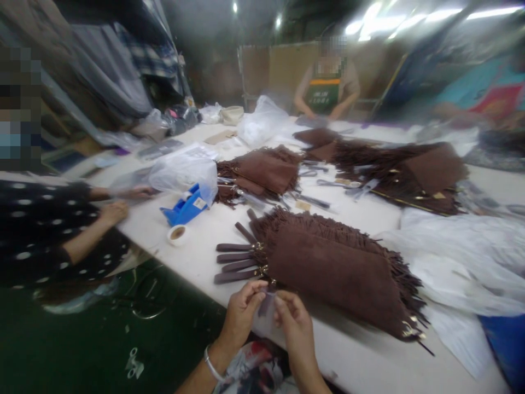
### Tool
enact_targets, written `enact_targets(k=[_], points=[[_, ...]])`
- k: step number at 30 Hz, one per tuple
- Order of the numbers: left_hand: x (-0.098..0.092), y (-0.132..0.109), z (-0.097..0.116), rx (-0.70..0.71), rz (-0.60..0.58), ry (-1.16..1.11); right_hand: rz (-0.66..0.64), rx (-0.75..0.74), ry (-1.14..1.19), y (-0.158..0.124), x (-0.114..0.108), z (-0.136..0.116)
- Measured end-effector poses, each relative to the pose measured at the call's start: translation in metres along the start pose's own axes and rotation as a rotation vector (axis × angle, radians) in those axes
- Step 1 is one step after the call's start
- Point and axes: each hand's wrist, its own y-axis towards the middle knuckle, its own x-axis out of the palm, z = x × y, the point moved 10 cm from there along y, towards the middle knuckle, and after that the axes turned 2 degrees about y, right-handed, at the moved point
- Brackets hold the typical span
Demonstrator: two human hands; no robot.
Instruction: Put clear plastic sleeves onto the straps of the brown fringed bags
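My left hand, with a light bangle at the wrist, is closed in a pinch at the table's front edge. Facing it, my right hand pinches with thumb and fingertips. Between them is a short brown wrist strap with what looks like clear plastic film around it. The strap hangs from a stack of brown fringed suede clutch bags just beyond my hands. Several other straps with gold clasps stick out to the left of the stack. Blur hides the exact grip of my fingertips.
A blue tape dispenser and a tape roll lie to the left. More fringed bags and white plastic sheeting cover parts of the white table. A co-worker in dotted sleeves is at the left; others work across.
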Motion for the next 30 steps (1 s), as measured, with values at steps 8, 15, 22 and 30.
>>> enact_targets(k=[8, 15, 22, 30], points=[[0.007, -0.003, 0.020, 0.218, -0.120, 0.392, -0.051, -0.290, -0.391, -0.006, -0.004, -0.030], [0.015, 0.003, 0.026, 0.220, -0.231, 0.617, -0.135, -0.507, -0.618, -0.011, 0.010, -0.050], [0.014, 0.009, 0.042, 0.246, -0.251, 0.617, -0.151, -0.514, -0.703, -0.006, 0.013, -0.054], [0.013, 0.013, 0.043, 0.168, -0.186, 0.263, -0.085, -0.394, -0.666, -0.001, 0.005, -0.045]])
